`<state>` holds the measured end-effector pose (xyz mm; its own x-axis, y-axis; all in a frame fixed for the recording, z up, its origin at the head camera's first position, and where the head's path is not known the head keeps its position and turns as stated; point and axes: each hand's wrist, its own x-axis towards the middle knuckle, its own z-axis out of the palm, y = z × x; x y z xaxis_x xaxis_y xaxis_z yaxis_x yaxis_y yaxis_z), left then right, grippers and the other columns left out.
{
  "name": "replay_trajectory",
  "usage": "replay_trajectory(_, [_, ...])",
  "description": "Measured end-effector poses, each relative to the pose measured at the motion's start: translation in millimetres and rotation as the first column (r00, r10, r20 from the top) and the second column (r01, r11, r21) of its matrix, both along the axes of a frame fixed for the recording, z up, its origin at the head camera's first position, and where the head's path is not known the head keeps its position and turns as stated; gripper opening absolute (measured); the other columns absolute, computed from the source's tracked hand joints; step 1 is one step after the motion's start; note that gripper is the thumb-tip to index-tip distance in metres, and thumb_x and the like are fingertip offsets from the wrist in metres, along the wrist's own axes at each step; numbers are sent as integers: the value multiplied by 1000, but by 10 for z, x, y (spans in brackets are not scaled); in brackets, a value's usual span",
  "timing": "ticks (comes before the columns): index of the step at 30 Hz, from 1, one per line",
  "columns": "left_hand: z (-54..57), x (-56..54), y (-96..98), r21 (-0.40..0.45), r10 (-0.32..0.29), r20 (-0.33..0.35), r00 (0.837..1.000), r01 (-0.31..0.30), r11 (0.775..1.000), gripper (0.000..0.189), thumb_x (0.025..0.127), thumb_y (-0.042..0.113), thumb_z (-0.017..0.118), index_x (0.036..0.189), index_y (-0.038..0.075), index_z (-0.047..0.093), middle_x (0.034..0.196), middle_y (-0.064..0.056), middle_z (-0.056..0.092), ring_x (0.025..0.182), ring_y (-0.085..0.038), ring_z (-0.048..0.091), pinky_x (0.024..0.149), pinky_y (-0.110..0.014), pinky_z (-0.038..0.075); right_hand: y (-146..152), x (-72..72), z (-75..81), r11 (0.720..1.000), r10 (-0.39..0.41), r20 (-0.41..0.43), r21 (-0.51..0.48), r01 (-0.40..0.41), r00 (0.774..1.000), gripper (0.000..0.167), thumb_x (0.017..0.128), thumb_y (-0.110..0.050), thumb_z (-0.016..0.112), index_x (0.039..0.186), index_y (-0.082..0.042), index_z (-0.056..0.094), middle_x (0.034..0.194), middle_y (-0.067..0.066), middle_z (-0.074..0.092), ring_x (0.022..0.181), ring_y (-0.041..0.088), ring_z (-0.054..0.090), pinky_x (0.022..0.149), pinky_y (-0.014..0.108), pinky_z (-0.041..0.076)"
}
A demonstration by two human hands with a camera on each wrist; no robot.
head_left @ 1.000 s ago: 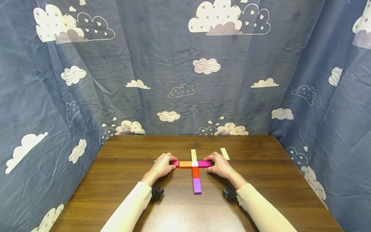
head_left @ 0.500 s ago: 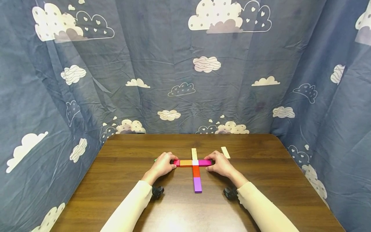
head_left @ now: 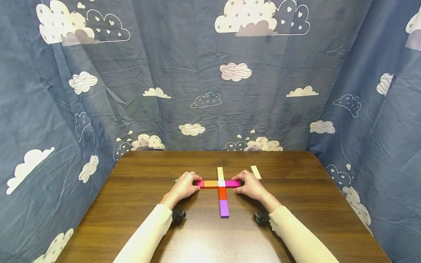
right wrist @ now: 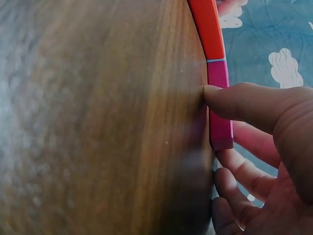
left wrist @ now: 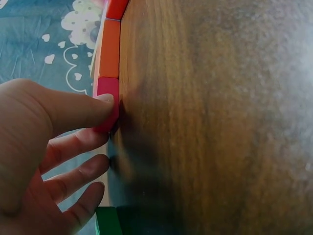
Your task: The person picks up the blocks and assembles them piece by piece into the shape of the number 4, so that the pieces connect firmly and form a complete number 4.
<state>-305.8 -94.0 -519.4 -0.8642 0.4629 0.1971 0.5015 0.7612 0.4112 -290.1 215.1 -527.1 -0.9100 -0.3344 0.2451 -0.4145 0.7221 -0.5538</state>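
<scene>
Flat coloured blocks form a cross on the table. Its left arm holds a pink block [head_left: 201, 184] and an orange block [head_left: 211, 184]. At the centre is a white block [head_left: 222, 183], with a magenta block [head_left: 232, 184] to its right. A cream block [head_left: 220, 173] extends away from the centre; a red block [head_left: 222, 193] and a purple block [head_left: 224, 209] extend toward me. My left hand [head_left: 184, 185] pinches the outer pink block between thumb and index finger, other fingers spread. My right hand [head_left: 251, 186] grips the magenta block, thumb on its near side.
A loose cream block [head_left: 255, 172] lies behind my right hand. Beside my left fingers is a green block [left wrist: 108, 220], mostly hidden in the head view. The brown wooden table [head_left: 141, 197] backs onto a blue cloud-print curtain [head_left: 171, 58].
Both hands stay on the same end blocks and the cross keeps its shape. The head view has shifted slightly, so the scene sits a little higher.
</scene>
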Motion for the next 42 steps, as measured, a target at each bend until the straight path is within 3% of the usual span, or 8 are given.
replay_trajectory(17, [6, -11, -14, -4, -16, -4, 1000, 16, 1000, 29, 82, 20, 82, 109, 13, 77, 99, 1, 67, 98, -24, 59, 84, -41, 51, -6, -21, -14, 1000, -5, 1, 6, 5, 1000, 42, 67, -13, 90, 106, -8, 77, 98, 8, 64, 91, 25, 58, 78, 38, 44])
replay_trajectory(24, [23, -2, -35, 19, -21, 23, 1000, 21, 1000, 42, 83, 21, 81, 123, 13, 71, 110, -4, 67, 109, -28, 59, 94, -46, 48, 34, -61, 71, 1000, 28, 96, -8, -27, 995, 50, 69, -14, 91, 115, -3, 74, 103, 10, 67, 93, 26, 63, 83, 40, 50])
replay_trajectory(29, [80, 82, -37, 75, -16, 39, 999, 13, 997, 41, 91, 22, 74, 129, 10, 68, 116, -8, 65, 115, -31, 57, 99, -50, 45, 128, -110, 179, 995, 58, 152, -89, -45, 987, 45, 78, -10, 84, 119, 1, 70, 107, 16, 72, 93, 28, 69, 86, 47, 54])
replay_trajectory(33, [97, 187, -18, 100, -21, 15, 1000, 20, 995, 39, 95, 23, 70, 131, 9, 67, 121, -8, 63, 118, -32, 56, 101, -49, 45, 232, -154, 247, 992, -12, 80, -121, 21, 997, 32, 86, -13, 78, 116, -3, 73, 109, 13, 73, 92, 22, 69, 84, 45, 54])
replay_trajectory(36, [69, 280, 1, 82, -34, -19, 999, 35, 996, 40, 95, 22, 69, 132, 9, 65, 123, -8, 62, 118, -31, 57, 101, -48, 46, 317, -187, 286, 988, -67, 21, -135, 69, 998, 27, 89, -16, 76, 113, -6, 74, 108, 9, 72, 87, 18, 68, 78, 38, 55])
replay_trajectory(39, [32, 380, 18, 35, -50, -48, 998, 52, 998, 45, 94, 23, 69, 135, 8, 62, 129, -11, 60, 122, -30, 55, 104, -47, 44, 402, -218, 305, 980, -99, 36, -167, 104, 994, 26, 90, -16, 75, 115, -8, 74, 109, 9, 69, 81, 22, 69, 67, 37, 56])
replay_trajectory(42, [4, 480, 33, -19, -83, -52, 995, 82, 996, 52, 94, 25, 69, 141, 4, 56, 138, -16, 55, 131, -32, 49, 107, -49, 41, 505, -255, 292, 979, -113, 47, -165, 119, 993, 29, 92, -16, 73, 119, -9, 72, 115, 12, 67, 87, 28, 70, 71, 40, 57])
